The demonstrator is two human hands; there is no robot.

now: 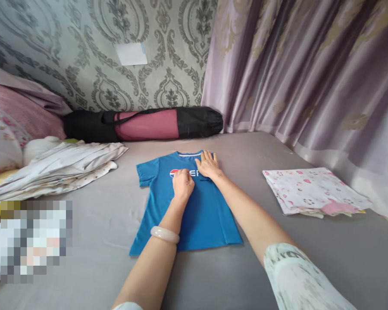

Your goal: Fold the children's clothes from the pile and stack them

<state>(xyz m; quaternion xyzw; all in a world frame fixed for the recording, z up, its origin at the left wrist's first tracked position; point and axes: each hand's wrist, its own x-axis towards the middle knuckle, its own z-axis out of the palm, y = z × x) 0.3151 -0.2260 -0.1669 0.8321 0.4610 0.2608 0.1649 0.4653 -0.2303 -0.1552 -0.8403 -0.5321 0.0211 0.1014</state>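
Note:
A blue T-shirt (pixel 194 211) with a red, white and blue logo lies flat on the grey bed sheet (pixel 93 228), its right side folded inward. My left hand (pixel 183 183) rests on the chest of the shirt with its fingers curled under. My right hand (pixel 208 165) lies flat on the folded right shoulder near the collar, fingers stretched out. A pale bangle (pixel 164 234) sits on my left wrist.
A rolled pink mat in a black bag (pixel 145 124) lies against the patterned wall. A heap of pale clothes (pixel 56 168) is at the left beside pillows (pixel 9 129). A folded floral cloth (pixel 313 191) lies at the right below purple curtains (pixel 310 69).

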